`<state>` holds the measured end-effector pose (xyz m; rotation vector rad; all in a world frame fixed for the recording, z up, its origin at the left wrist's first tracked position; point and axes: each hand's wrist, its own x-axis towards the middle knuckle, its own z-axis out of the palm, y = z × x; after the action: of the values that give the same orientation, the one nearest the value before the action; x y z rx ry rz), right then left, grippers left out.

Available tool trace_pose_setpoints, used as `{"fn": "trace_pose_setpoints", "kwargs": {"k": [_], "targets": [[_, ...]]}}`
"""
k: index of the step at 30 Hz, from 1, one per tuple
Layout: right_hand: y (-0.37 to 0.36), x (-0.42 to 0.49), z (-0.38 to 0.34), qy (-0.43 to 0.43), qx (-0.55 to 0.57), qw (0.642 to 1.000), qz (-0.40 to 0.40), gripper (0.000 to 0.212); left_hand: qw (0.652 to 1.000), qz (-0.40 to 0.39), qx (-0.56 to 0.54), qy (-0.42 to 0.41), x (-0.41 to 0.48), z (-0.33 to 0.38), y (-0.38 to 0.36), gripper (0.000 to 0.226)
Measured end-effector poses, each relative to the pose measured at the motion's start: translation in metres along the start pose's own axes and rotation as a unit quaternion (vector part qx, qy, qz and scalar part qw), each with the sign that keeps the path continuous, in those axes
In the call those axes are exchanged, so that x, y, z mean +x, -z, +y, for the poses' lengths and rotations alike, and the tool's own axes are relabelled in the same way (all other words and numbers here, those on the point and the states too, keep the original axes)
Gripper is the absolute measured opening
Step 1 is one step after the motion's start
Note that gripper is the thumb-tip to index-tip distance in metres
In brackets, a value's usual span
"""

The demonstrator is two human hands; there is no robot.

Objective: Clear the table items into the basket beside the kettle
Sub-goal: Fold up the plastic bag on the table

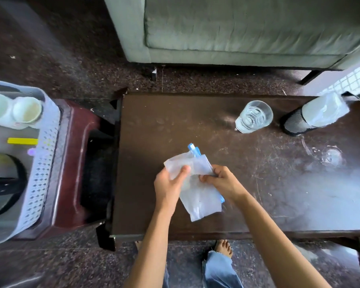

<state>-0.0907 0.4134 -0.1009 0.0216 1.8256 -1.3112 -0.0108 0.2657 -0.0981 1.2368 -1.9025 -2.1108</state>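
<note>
Both of my hands hold a clear plastic bag (197, 196) with a blue zip edge, just above the dark brown table (154, 125). My left hand (170, 183) pinches its upper left part with the thumb on top. My right hand (222, 181) grips its right side, fingers curled over the blue edge. A glass of water (253, 117) stands at the table's far right. Beside it lies a plastic bottle (316, 114) in a black mesh sleeve. The pale perforated basket (44, 163) sits at the far left, with a dark kettle (2, 183) in it.
The basket rests on a dark red plastic stool (75, 154) left of the table. Two white cups (15, 110) and a yellow strip (22, 140) lie in the basket. A grey-green sofa (237, 32) stands behind the table. My bare feet (223, 248) are at the table's near edge.
</note>
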Motion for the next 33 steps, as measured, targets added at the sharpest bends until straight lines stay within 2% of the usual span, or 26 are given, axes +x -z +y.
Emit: {"fn": "trace_pose_setpoints", "kwargs": {"k": [2, 5, 8, 13, 16, 17, 19, 20, 23, 27, 30, 33], "targets": [[-0.014, 0.006, -0.021, 0.013, 0.027, 0.999, -0.028, 0.016, 0.998, 0.055, -0.027, 0.028, 0.007, 0.017, 0.019, 0.022], [-0.04, 0.013, -0.049, 0.031, 0.029, 0.997, -0.067, 0.015, 0.985, 0.097, -0.123, 0.067, 0.019, 0.04, 0.052, 0.025], [-0.069, 0.017, -0.067, 0.05, 0.03, 0.996, -0.064, 0.02, 0.978, 0.131, -0.157, 0.052, 0.03, 0.063, 0.091, 0.029], [-0.124, 0.026, -0.105, 0.068, 0.102, 0.991, -0.051, 0.015, 0.961, 0.206, -0.183, 0.012, 0.051, 0.097, 0.151, 0.015], [-0.156, 0.042, -0.145, 0.101, 0.1, 0.989, -0.037, 0.015, 0.942, 0.26, -0.211, -0.022, 0.064, 0.113, 0.178, 0.019], [-0.167, 0.049, -0.16, 0.116, 0.092, 0.988, -0.039, 0.016, 0.939, 0.268, -0.214, -0.025, 0.068, 0.119, 0.188, 0.027], [-0.188, 0.067, -0.191, 0.151, 0.057, 0.985, -0.054, 0.015, 0.939, 0.264, -0.22, -0.025, 0.068, 0.128, 0.203, 0.055], [-0.2, 0.08, -0.206, 0.169, 0.028, 0.983, -0.059, 0.014, 0.939, 0.261, -0.225, -0.028, 0.067, 0.131, 0.208, 0.061], [-0.24, 0.116, -0.247, 0.215, -0.075, 0.97, -0.079, 0.009, 0.935, 0.266, -0.232, -0.037, 0.058, 0.137, 0.211, 0.048], [-0.296, 0.151, -0.282, 0.251, -0.205, 0.941, -0.095, 0.03, 0.934, 0.286, -0.215, -0.009, 0.054, 0.127, 0.215, 0.032], [-0.328, 0.166, -0.29, 0.265, -0.292, 0.914, -0.095, 0.012, 0.932, 0.299, -0.206, 0.008, 0.057, 0.119, 0.221, 0.04], [-0.346, 0.172, -0.285, 0.282, -0.337, 0.898, -0.036, 0.019, 0.927, 0.309, -0.214, 0.008, 0.059, 0.121, 0.224, 0.041]]}}
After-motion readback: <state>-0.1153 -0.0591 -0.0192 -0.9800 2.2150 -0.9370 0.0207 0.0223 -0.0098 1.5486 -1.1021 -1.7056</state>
